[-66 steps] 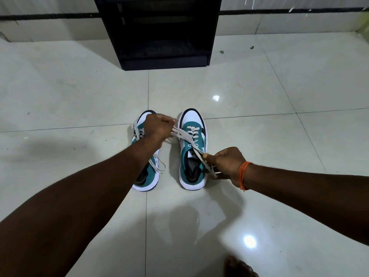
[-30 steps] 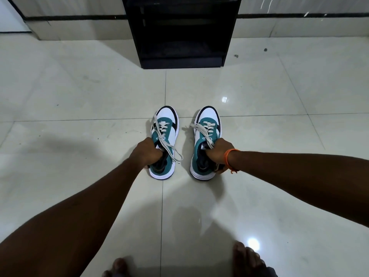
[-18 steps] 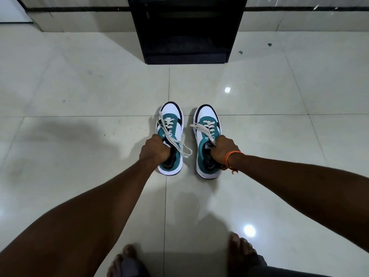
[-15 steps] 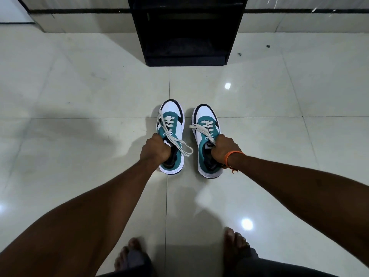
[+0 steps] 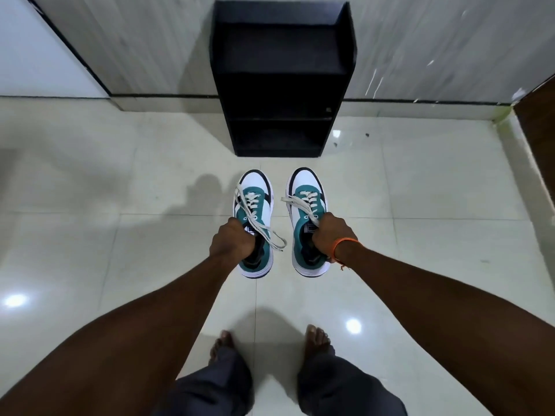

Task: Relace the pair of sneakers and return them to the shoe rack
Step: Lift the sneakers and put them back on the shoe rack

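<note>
1. Gripping one shoe in each fist, I stand facing the black, open-fronted wooden shoe rack (image 5: pixel 282 85), which sits against the wall well ahead of the shoes.
2. My left hand (image 5: pixel 232 243) is clenched around the collar and tongue of the left teal-and-white canvas sneaker with the white rubber sole (image 5: pixel 255 217); fingers reach inside the opening.
3. My right hand (image 5: pixel 330 235) grasps the matching right teal-and-white sneaker (image 5: pixel 306 211) the same way. An orange thread band (image 5: pixel 345 244) circles that wrist.
4. Both shoes appear lifted clear of the glossy pale tiled floor (image 5: pixel 120 235), toes pointing at the rack; I cannot tell their height for certain.
5. Handling, as I judge it: each shoe is light, the upper soft and yielding, the sole stiff. The collar gives a firm hold, though it lets the toe droop.
6. The flat off-white laces (image 5: pixel 264 232) trail loose over the left shoe's side; such ends may snag on a shelf edge.
</note>
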